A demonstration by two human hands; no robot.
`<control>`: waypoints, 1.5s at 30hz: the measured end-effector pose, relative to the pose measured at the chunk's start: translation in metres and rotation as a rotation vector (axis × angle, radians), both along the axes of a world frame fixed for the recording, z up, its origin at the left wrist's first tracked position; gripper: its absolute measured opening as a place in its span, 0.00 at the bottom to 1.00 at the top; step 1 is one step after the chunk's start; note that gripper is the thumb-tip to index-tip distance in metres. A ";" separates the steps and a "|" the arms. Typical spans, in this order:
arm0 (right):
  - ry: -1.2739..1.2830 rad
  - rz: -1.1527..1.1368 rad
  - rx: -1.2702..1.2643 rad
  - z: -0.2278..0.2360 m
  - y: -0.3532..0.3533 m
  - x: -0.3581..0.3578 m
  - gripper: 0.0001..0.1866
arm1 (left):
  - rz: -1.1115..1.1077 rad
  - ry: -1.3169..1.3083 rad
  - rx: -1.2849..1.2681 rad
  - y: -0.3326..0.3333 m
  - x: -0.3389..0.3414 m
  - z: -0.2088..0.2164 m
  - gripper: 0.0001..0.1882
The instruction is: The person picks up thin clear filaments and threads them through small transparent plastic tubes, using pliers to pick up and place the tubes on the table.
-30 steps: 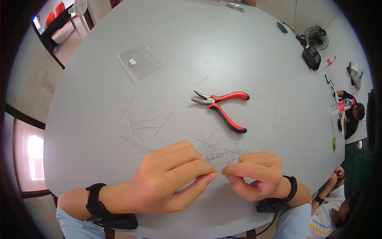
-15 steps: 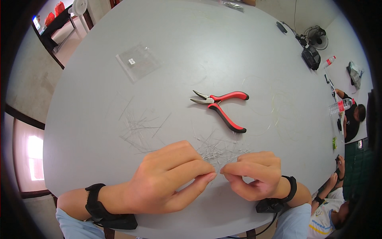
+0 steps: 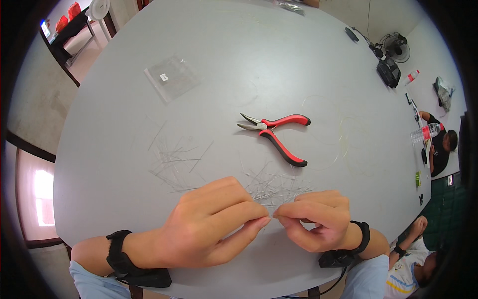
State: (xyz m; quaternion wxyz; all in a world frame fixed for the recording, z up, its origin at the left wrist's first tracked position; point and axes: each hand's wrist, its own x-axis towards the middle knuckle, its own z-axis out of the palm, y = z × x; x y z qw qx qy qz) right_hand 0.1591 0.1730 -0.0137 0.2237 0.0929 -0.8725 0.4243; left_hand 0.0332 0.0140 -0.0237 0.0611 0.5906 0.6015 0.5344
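My left hand (image 3: 214,224) and my right hand (image 3: 318,219) meet fingertip to fingertip over the near part of the table. Each pinches with thumb and forefinger; whatever lies between the tips is too small to make out. Just beyond my fingers is a heap of thin silvery pins or wire pieces (image 3: 271,187). A looser scatter of similar thin pieces (image 3: 177,157) lies farther left. Pliers (image 3: 271,127) with bent jaws and red-and-black handles rest spread beyond the heap, touched by neither hand.
A clear plastic bag (image 3: 174,82) lies on the grey table (image 3: 224,65) at the far left. Thin yellowish wire (image 3: 342,139) curls right of the pliers. Along the right are a black device (image 3: 388,72), bottles (image 3: 432,131) and a co-worker's hand (image 3: 419,226).
My right fingertips have shifted slightly left, and its finger loop has narrowed. My left hand keeps its pinch. A co-worker's hands at the lower right have moved.
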 end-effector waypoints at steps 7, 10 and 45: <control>-0.017 -0.019 -0.033 0.000 -0.001 0.002 0.11 | 0.000 0.027 0.019 0.002 0.001 0.000 0.07; 0.003 -0.042 -0.045 -0.003 -0.002 0.002 0.11 | 0.001 0.031 0.022 0.002 0.002 -0.001 0.07; -0.141 -0.095 -0.159 0.001 -0.004 0.007 0.06 | 0.014 -0.237 -0.156 0.002 0.006 0.003 0.03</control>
